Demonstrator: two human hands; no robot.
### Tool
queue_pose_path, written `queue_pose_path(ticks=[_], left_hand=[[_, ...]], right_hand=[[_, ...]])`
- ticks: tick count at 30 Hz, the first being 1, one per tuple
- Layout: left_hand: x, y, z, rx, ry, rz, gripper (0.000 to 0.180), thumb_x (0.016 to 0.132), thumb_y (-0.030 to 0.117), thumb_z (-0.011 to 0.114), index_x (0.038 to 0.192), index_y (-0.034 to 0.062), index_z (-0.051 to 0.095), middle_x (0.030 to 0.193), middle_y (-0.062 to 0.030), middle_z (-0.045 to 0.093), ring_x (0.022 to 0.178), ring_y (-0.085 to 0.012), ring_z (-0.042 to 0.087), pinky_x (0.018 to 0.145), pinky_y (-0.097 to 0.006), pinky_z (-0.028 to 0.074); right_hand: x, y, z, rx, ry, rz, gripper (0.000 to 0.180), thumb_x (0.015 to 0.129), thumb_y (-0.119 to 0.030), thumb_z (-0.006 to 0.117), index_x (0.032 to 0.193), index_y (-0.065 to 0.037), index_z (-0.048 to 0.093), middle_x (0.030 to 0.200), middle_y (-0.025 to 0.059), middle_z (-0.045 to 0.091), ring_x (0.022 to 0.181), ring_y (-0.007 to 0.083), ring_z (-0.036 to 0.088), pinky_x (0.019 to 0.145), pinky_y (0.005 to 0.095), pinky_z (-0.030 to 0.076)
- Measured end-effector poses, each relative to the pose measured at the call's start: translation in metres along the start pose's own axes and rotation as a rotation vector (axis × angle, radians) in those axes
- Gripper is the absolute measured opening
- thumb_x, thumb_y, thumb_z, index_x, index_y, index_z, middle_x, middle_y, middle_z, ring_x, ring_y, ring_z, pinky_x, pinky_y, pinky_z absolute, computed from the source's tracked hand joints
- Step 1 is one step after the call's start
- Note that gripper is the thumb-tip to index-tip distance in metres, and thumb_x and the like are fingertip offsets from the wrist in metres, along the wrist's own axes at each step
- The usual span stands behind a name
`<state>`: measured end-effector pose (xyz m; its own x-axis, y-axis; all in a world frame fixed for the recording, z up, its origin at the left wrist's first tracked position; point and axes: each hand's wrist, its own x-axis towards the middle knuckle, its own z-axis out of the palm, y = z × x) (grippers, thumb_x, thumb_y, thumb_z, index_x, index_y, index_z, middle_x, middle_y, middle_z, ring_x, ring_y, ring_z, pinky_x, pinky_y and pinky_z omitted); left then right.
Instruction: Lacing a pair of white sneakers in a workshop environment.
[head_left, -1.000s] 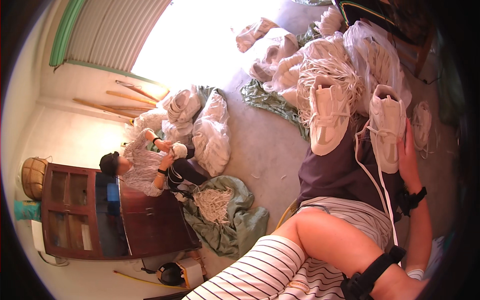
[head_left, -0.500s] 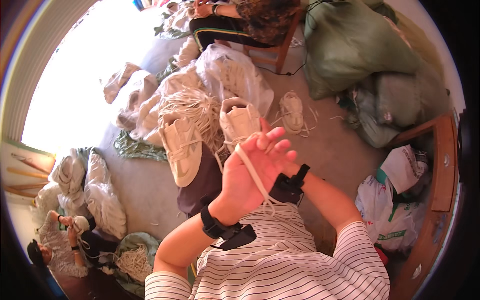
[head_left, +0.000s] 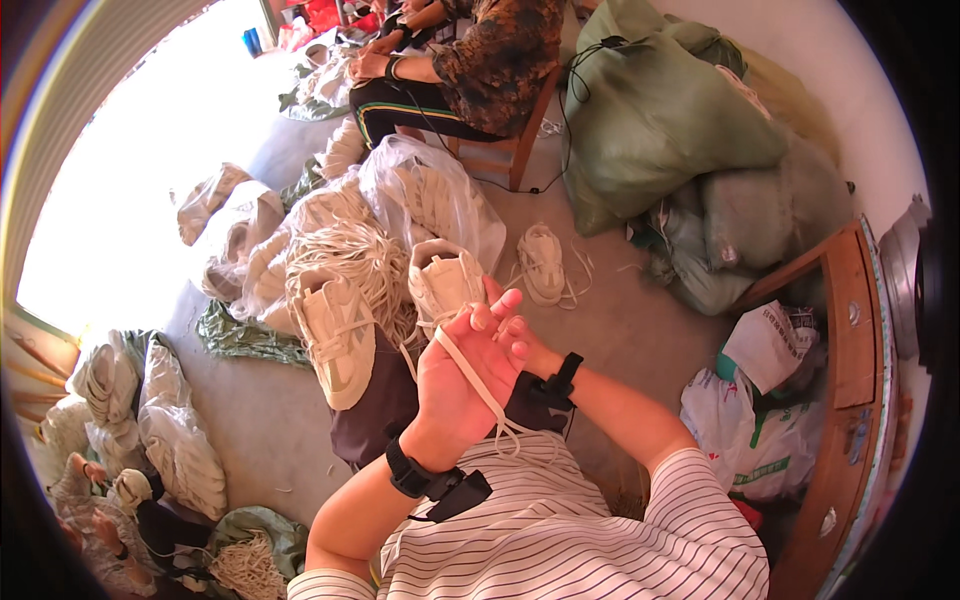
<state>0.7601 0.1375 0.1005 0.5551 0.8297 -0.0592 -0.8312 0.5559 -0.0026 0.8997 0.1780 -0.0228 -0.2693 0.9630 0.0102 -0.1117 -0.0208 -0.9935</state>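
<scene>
A beige lace-up sneaker (head_left: 442,278) rests toe toward me at my knees, with both hands at its laced front. My left hand (head_left: 452,388) is turned palm up, fingers curled round a cream shoelace (head_left: 470,372) that crosses the palm and hangs in a loop over my lap. Just behind it, my right hand (head_left: 532,352) meets the left fingers beside the sneaker. Its fingers look bent but are largely hidden, and what they grip cannot be made out. A matching sneaker (head_left: 340,345), its lace threaded across, lies on my left knee.
Bundled cream laces (head_left: 345,250) and bagged shoes (head_left: 425,195) lie beyond my knees. A single shoe (head_left: 541,265) sits on the floor. Large green sacks (head_left: 670,120) and a wooden desk (head_left: 850,340) stand at right. One person (head_left: 480,70) sits ahead, another (head_left: 100,510) at lower left.
The whole scene has shifted left and down in the picture as the head turned. Both hands stay together at the sneaker, the shoelace still across my left palm.
</scene>
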Motion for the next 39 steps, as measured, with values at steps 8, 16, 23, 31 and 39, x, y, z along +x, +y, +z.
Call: queue_pose_path(ticks=[8, 16, 23, 31, 39], left_hand=[[-0.018, 0.015, 0.012, 0.001, 0.053, 0.035, 0.023, 0.097, 0.018, 0.04, 0.082, 0.0039, 0.051, 0.122, -0.0141, 0.05, 0.101, -0.0232, 0.052, 0.087, -0.034, 0.049], [-0.023, 0.028, 0.003, -0.019, 0.029, 0.041, 0.024, 0.098, 0.02, 0.039, 0.082, 0.0047, 0.05, 0.122, -0.0133, 0.05, 0.107, -0.0248, 0.052, 0.09, -0.036, 0.05], [-0.029, 0.024, 0.003, 0.056, 0.007, 0.052, 0.023, 0.098, 0.023, 0.042, 0.083, 0.0086, 0.051, 0.123, -0.01, 0.053, 0.111, -0.0244, 0.053, 0.099, -0.04, 0.046], [-0.033, 0.026, 0.001, 0.062, -0.016, 0.058, 0.023, 0.098, 0.024, 0.043, 0.083, 0.0082, 0.051, 0.124, -0.0111, 0.052, 0.117, -0.0278, 0.049, 0.103, -0.043, 0.043], [-0.035, 0.028, -0.003, 0.077, -0.035, 0.089, 0.022, 0.098, 0.024, 0.044, 0.084, 0.0082, 0.051, 0.125, -0.0113, 0.052, 0.118, -0.0281, 0.05, 0.105, -0.045, 0.041]], right_hand=[[0.0, -0.002, 0.005, -0.061, -0.059, 0.004, 0.077, 0.082, -0.024, 0.065, 0.144, 0.0, 0.027, 0.137, 0.0168, 0.044, 0.127, 0.0286, 0.044, 0.108, 0.0377, 0.036], [-0.019, -0.099, 0.02, -0.396, 0.222, -0.062, 0.023, 0.092, -0.011, 0.057, 0.111, 0.002, 0.06, 0.102, 0.0085, 0.062, 0.087, 0.0129, 0.058, 0.077, 0.0296, 0.049], [-0.063, -0.168, 0.042, -0.32, 0.063, -0.174, 0.018, 0.097, -0.012, 0.054, 0.1, 0.002, 0.065, 0.086, 0.005, 0.066, 0.07, 0.0079, 0.057, 0.062, 0.0232, 0.047], [-0.064, -0.173, 0.053, -0.352, 0.07, -0.165, 0.02, 0.097, -0.012, 0.053, 0.101, 0.003, 0.066, 0.085, 0.0055, 0.066, 0.069, 0.008, 0.057, 0.062, 0.023, 0.048], [-0.061, -0.169, 0.054, -0.362, 0.069, -0.125, 0.021, 0.099, -0.013, 0.051, 0.102, 0.002, 0.066, 0.084, 0.0056, 0.066, 0.068, 0.0073, 0.057, 0.061, 0.0229, 0.048]])
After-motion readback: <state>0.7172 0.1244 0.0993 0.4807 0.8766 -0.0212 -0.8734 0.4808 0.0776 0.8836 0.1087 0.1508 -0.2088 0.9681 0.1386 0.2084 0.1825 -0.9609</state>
